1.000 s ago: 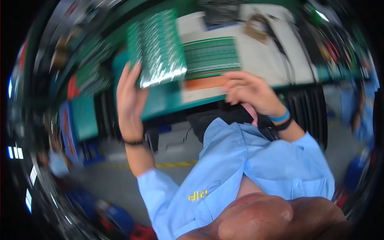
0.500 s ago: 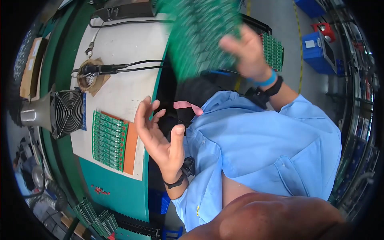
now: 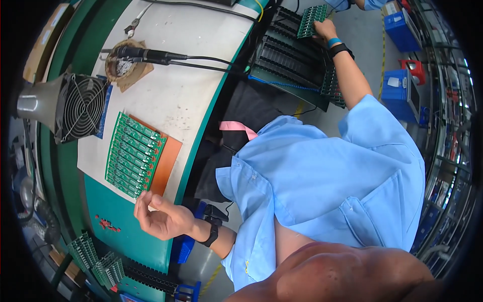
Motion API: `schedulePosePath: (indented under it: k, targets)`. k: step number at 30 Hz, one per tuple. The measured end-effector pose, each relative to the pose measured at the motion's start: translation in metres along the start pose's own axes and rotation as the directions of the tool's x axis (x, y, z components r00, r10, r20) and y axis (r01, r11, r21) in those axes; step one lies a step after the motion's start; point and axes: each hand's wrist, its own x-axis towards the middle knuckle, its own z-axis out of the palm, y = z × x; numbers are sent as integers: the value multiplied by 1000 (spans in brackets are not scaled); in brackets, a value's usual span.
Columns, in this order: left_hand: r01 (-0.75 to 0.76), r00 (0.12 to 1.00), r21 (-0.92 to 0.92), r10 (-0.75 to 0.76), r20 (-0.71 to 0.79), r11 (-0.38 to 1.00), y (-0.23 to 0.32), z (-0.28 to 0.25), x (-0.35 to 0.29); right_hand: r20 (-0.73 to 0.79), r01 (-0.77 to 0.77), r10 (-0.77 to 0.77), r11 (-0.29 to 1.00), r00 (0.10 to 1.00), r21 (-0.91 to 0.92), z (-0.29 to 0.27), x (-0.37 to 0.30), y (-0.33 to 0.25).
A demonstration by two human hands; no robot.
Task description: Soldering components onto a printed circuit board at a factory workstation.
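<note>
Right hand (image 3: 326, 29) grips green board (image 3: 310, 21); left hand (image 3: 167, 220) half-curled.

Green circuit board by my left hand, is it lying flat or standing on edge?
Lying flat: the green circuit board shows its broad face, partly covering the orange sheet.

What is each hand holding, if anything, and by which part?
The right hand holds a green circuit board by its right edge in the picture; the left hand holds nothing.
</note>
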Motion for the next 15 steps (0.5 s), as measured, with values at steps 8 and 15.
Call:
schedulePosePath:
  k: [8, 15]
  targets:
    - [122, 988, 64, -115, -102, 990, -9, -4, -12, 54, -72, 69, 995, 996, 64, 11, -9, -18]
    - [138, 990, 40, -136, -44, 990, -7, -3, -12, -5, 94, -94, 994, 996, 47, 19, -10, -16]
